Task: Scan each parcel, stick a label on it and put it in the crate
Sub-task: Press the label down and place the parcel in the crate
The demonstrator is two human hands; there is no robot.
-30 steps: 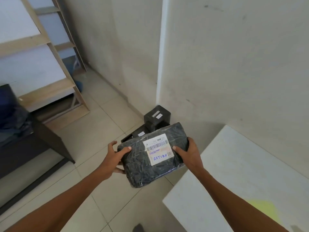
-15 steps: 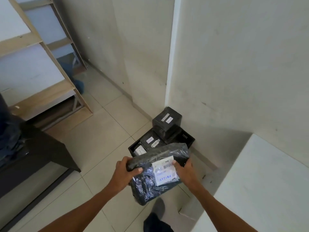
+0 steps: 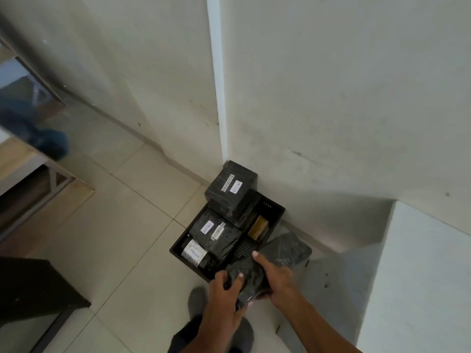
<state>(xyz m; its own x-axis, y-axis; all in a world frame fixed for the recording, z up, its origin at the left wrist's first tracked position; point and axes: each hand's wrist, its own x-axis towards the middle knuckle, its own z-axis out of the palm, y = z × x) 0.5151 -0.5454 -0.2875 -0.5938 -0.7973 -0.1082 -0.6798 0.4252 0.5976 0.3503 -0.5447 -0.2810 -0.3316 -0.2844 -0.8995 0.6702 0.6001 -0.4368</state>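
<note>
A black plastic-wrapped parcel (image 3: 285,250) hangs over the near right corner of the black crate (image 3: 178,244) on the floor; its label is turned out of sight. My left hand (image 3: 224,289) grips its near end, thumb on top. My right hand (image 3: 274,273) holds its right side with fingers curled over it. Inside the crate lie a parcel with a white label facing up (image 3: 216,231), a rolled one marked "RETURN" (image 3: 195,254), and a brown item (image 3: 258,226). A labelled black box (image 3: 230,189) is stacked on the crate's far end against the wall.
The crate sits in a wall corner (image 3: 216,123) on pale floor tiles. A white table (image 3: 418,289) stands at the right, a dark cabinet (image 3: 33,289) at the left, wooden shelving (image 3: 30,174) at the far left. My shoe (image 3: 197,300) is just below my hands.
I have bent down and lowered the parcel from chest height to the crate's near corner. The parcel has turned over, so its white label no longer shows.
</note>
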